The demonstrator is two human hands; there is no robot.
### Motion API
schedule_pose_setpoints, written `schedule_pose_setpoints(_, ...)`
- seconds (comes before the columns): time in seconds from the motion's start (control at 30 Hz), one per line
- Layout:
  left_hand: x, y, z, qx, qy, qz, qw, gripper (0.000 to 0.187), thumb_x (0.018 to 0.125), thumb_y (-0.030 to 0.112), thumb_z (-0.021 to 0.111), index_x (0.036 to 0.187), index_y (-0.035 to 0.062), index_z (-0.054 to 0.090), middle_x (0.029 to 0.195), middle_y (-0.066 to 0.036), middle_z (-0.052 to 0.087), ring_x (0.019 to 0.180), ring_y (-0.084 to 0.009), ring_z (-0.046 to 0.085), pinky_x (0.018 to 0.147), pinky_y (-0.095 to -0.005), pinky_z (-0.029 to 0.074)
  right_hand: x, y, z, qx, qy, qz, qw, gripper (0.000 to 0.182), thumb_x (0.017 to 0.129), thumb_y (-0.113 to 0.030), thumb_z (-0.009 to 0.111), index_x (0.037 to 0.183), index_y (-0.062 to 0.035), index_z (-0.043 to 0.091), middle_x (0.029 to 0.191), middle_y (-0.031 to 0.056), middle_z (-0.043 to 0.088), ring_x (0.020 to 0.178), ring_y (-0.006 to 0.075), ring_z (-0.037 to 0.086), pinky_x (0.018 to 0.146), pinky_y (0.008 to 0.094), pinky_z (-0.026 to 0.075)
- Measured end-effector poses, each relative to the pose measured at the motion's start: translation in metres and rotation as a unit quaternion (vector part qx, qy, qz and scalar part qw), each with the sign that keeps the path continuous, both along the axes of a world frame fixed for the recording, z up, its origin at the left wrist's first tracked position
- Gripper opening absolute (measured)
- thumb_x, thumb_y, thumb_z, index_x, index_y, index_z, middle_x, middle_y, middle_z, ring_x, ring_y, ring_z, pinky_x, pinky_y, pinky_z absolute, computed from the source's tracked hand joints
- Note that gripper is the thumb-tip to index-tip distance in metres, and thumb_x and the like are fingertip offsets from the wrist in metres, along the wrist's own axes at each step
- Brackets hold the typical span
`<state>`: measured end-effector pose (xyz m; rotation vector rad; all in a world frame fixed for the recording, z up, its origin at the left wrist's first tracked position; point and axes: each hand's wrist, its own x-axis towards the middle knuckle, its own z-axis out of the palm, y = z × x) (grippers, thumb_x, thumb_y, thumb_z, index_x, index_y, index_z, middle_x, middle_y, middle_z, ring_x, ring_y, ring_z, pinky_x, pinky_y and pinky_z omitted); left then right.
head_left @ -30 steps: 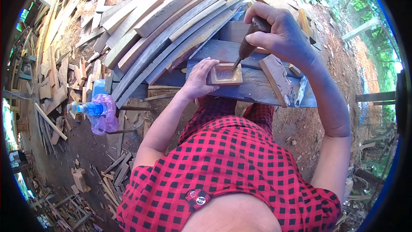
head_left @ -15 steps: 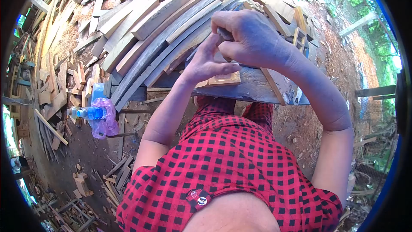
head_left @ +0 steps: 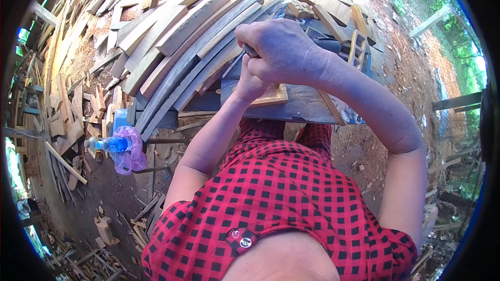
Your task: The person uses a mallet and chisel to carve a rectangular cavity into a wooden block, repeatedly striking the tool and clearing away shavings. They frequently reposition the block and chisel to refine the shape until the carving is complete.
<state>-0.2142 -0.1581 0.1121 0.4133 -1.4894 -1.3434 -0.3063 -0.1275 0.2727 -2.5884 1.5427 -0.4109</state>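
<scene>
My right hand (head_left: 278,49) is closed in a fist over the work table (head_left: 307,106). A dark, rounded end of a tool (head_left: 250,50) shows at its thumb side; the rest of that tool is hidden in the fist. Directly below it, my left hand (head_left: 252,82) reaches up against the right hand, and its fingers are covered from view. Under both hands a pale wooden piece (head_left: 276,96) lies on the table near its front edge.
Long wooden planks (head_left: 192,28) are stacked left of the hands. A small wooden frame (head_left: 357,49) stands at the right. Bottles (head_left: 112,144) with a pink plastic bag (head_left: 133,156) hang by the table's left end. Wood offcuts (head_left: 107,231) litter the ground.
My right hand has shifted left and slightly down with the dark tool. The left hand, open with thumb spread before, has come up against it and its fingers are now hidden.
</scene>
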Motion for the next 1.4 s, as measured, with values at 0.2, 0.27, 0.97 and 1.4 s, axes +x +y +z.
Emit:
schedule_pose_setpoints(0.2, -0.008, 0.007, 0.005, 0.033, 0.115, 0.002, 0.993, 0.036, 0.072, 0.01, 0.076, 0.103, 0.0011, 0.059, 0.092, -0.004, 0.064, 0.084, -0.0108, 0.061, 0.074, -0.0274, 0.051, -0.017, 0.006, -0.011, 0.004, -0.133, 0.036, 0.99, 0.036, 0.075, -0.012, 0.063, 0.109, -0.0031, 0.058, 0.084, 0.0134, 0.065, 0.072, 0.0236, 0.066, 0.065, 0.0348, 0.052)
schedule_pose_setpoints(0.27, -0.006, 0.001, 0.005, 0.067, 0.089, -0.054, 0.992, 0.03, 0.072, 0.007, 0.075, 0.098, 0.0017, 0.06, 0.086, -0.002, 0.063, 0.078, -0.0097, 0.06, 0.07, -0.0261, 0.05, -0.039, 0.018, -0.007, 0.083, -0.306, 0.011, 0.948, 0.055, 0.077, -0.015, 0.07, 0.128, -0.0068, 0.052, 0.1, 0.01, 0.063, 0.075, 0.013, 0.063, 0.066, 0.0256, 0.051)
schedule_pose_setpoints(0.97, -0.021, -0.004, -0.001, 0.041, 0.065, -0.133, 0.988, 0.023, 0.07, 0.002, 0.073, 0.082, 0.0061, 0.054, 0.074, 0.004, 0.053, 0.068, -0.0048, 0.047, 0.063, -0.0235, 0.041, -0.183, 0.126, -0.135, 0.043, -0.369, -0.299, 0.879, 0.087, 0.05, -0.02, 0.085, 0.127, -0.0009, 0.051, 0.116, 0.0123, 0.06, 0.108, 0.025, 0.058, 0.095, 0.0363, 0.045)
schedule_pose_setpoints(1.4, -0.024, -0.004, -0.005, 0.02, 0.057, -0.145, 0.988, 0.03, 0.068, 0.002, 0.066, 0.097, 0.0028, 0.059, 0.076, 0.007, 0.049, 0.069, -0.004, 0.043, 0.063, -0.0222, 0.039, -0.081, 0.073, 0.039, 0.072, -0.241, -0.126, 0.96, 0.078, 0.049, -0.012, 0.078, 0.123, -0.0062, 0.053, 0.106, 0.0078, 0.059, 0.096, 0.0189, 0.059, 0.084, 0.0323, 0.049)
